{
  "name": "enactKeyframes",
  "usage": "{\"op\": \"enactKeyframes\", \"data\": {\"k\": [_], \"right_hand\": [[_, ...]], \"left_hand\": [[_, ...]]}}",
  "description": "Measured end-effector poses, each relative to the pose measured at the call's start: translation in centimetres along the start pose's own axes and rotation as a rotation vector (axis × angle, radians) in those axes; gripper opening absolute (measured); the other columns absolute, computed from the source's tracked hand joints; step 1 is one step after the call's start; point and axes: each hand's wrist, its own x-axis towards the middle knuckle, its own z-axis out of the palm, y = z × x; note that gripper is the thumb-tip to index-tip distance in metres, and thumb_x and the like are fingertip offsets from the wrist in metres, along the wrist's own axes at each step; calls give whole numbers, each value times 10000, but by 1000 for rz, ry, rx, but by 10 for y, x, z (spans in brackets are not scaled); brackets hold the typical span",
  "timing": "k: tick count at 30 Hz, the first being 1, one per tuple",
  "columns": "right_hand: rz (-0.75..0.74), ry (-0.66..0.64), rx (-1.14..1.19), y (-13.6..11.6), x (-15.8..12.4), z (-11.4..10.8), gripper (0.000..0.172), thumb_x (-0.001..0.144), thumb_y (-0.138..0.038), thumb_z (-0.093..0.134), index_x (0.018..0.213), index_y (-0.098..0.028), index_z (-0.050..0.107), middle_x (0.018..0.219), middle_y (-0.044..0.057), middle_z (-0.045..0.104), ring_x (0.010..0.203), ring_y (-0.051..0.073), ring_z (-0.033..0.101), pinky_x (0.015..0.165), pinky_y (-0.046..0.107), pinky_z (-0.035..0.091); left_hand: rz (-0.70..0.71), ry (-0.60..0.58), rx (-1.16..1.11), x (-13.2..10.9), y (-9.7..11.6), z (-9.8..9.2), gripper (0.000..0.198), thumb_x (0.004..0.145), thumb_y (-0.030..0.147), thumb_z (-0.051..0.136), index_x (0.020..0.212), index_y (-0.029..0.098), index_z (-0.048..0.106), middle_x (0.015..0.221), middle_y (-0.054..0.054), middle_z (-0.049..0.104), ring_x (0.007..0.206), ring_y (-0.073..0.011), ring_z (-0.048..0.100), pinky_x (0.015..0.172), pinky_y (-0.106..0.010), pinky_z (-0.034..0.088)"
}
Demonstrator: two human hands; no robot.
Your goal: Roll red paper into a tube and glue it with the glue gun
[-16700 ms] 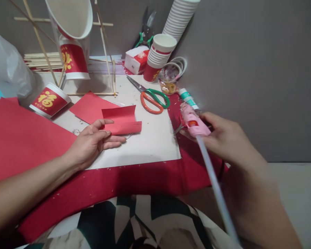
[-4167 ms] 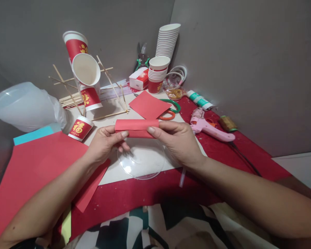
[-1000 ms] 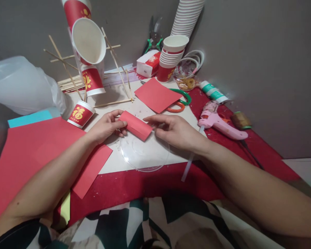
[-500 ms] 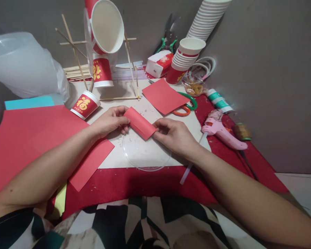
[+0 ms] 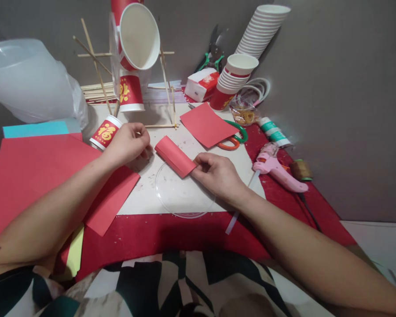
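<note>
A sheet of red paper curled into a tube [image 5: 175,156] slants over the white board, its loose edge showing along the side. Its lower right end is pinched between the thumb and fingers of my right hand [image 5: 218,177]. Apart from the other end, to its left, my left hand [image 5: 132,143] is raised with its fingers curled in and nothing visible in them. Below the tube lies a clear round plastic lid [image 5: 185,207]. A square of red paper [image 5: 208,125] partly covers scissors [image 5: 240,131] with green and orange handles.
Large red paper [image 5: 39,176] spreads under my left forearm. Behind stand a stick frame [image 5: 95,55] with red paper cups [image 5: 131,91] and another cup [image 5: 106,132]. To the right are stacked cups [image 5: 234,79], a pink glue gun [image 5: 277,169] and a thread spool [image 5: 302,170].
My left hand has let go of the paper tube and moved up and left. My right hand still holds the tube in nearly the same place.
</note>
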Motion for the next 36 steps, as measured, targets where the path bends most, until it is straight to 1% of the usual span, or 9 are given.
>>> {"op": "enactKeyframes", "data": {"k": [3,7,10,18,22,28,33,34,36], "right_hand": [[-8,7,-12,0,0,0,108,742,-214,592,644,-204,548,625,-8,554,603,142,485,598,271,334],[-3,4,-20,-2,0,0,101,749,-210,595,655,-205,558,623,-9,557,604,145,489,596,271,333],[2,4,-33,-3,0,-1,116,758,-212,597,653,-206,549,626,-10,555,605,144,488,600,271,330],[1,-1,-52,-5,1,-2,128,765,-188,610,654,-207,548,638,-10,566,611,147,495,612,275,323],[0,2,-60,-4,0,-2,130,770,-185,611,655,-207,554,645,-7,578,615,150,500,610,277,320],[7,21,-86,-3,1,-2,130,781,-185,616,668,-205,555,678,0,605,639,150,516,620,282,323],[4,15,-89,-1,2,-2,124,797,-207,604,680,-207,564,688,4,611,650,154,524,617,290,314],[0,15,-88,-1,2,-2,126,799,-209,598,678,-208,564,689,5,610,649,155,522,616,292,311],[-10,17,-87,0,2,-2,127,798,-207,591,674,-209,563,689,9,606,648,157,517,615,297,308]], "left_hand": [[53,-194,362,-9,7,-3,143,683,124,628,555,185,610,524,-26,609,463,-141,543,442,-228,353],[200,-284,672,-21,14,4,190,684,118,616,511,195,614,484,7,555,456,-114,443,473,-253,284],[181,-323,665,-23,12,11,222,690,104,630,492,196,589,465,15,529,440,-110,401,495,-271,265],[148,-336,500,-20,4,13,195,659,83,611,507,201,583,474,29,532,453,-119,445,498,-256,306],[186,-305,554,-21,3,15,190,681,85,578,530,201,579,488,19,553,470,-125,462,513,-257,322],[285,-193,601,-21,-1,23,194,682,66,584,548,203,614,520,-3,576,486,-133,430,549,-285,295],[313,-165,671,-27,10,20,193,744,136,625,560,191,640,488,4,526,477,-128,392,537,-291,264],[312,-139,653,-28,13,18,192,764,159,620,575,188,642,498,5,530,488,-129,409,537,-284,274],[342,1,553,-29,19,14,183,803,198,604,623,182,638,543,8,552,520,-127,446,540,-265,307]]}}
